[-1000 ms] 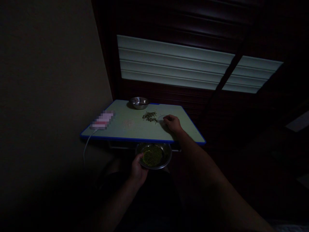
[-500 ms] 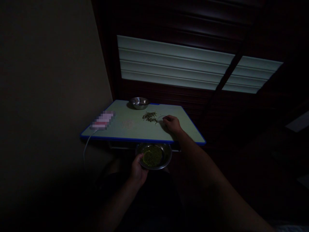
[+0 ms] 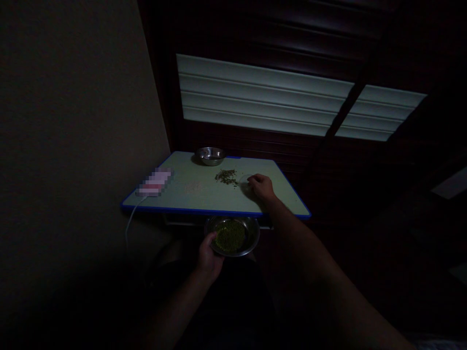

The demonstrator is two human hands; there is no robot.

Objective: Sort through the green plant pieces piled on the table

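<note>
My left hand [image 3: 210, 257] grips the near left rim of a metal bowl [image 3: 254, 241], thumb inside, just below the table's front edge. Small green grains that look like mung beans [image 3: 230, 236] lie in this bowl. Over the right part of the table, my right hand [image 3: 261, 186] is closed on a clear, round-edged piece [image 3: 245, 180], faint in the dim light; its exact kind cannot be made out. Left of that piece is a loose heap of dark grains [image 3: 226, 177] on the tabletop. A patch of paler bits [image 3: 194, 187] lies farther left.
The pale green table [image 3: 207, 201] has a blue edge. A second metal bowl [image 3: 211, 156] stands at its back. A pixelated phone-like object [image 3: 155, 182] with a white cable [image 3: 130, 221] lies at the left, near the wall [image 3: 83, 107]. Dark slatted doors [image 3: 262, 138] rise behind.
My right hand has shifted very slightly to the right, and the clear piece's outline sits a little differently. My left hand and the bowl look the same.
</note>
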